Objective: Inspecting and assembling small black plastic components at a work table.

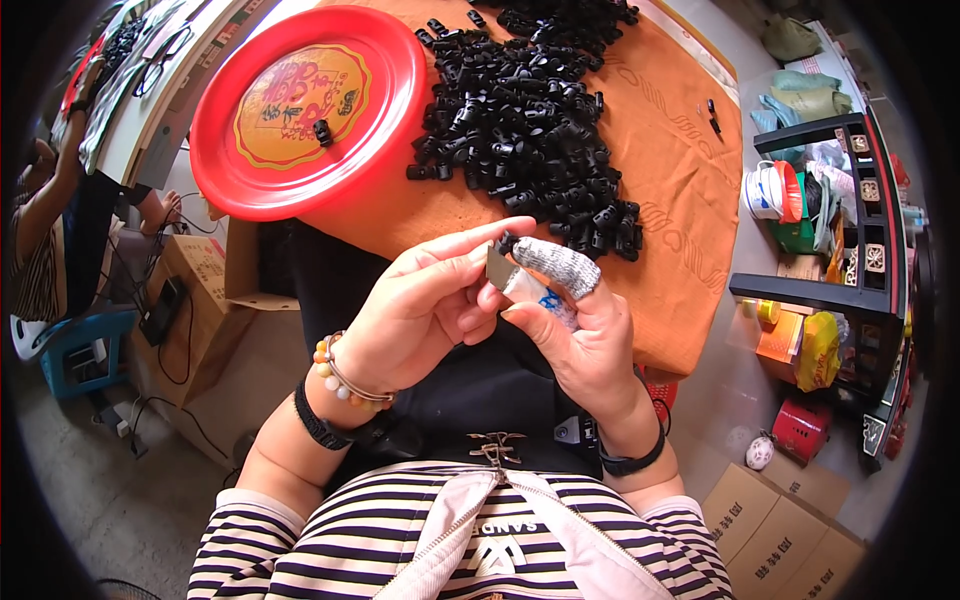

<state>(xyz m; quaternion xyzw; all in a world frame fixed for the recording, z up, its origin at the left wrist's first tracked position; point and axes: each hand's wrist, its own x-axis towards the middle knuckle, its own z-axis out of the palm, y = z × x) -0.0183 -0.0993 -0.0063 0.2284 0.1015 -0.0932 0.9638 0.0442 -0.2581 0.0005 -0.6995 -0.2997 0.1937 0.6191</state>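
Just in front of the table's near edge, both of my hands meet. My left hand [425, 295], with a bead bracelet at its wrist, is closed and pinches a small black plastic part [506, 242] at its fingertips. My right hand [590, 345] is closed around the white-wrapped end of a flat grey metal blade [497, 268]. The blade lies against the black part, by my left thumb. A grey knitted sleeve [560, 265] covers my right index finger, which reaches toward the same part. Fingers hide some of the blade and the part.
A pile of black plastic parts [530, 130] spreads over the orange tablecloth [670, 190]. Left of it stands a round red tray [215, 150] with one black part on it. Shelving [830, 285] is at right, cardboard boxes [770, 535] at lower right. Another person [50, 220] sits far left.
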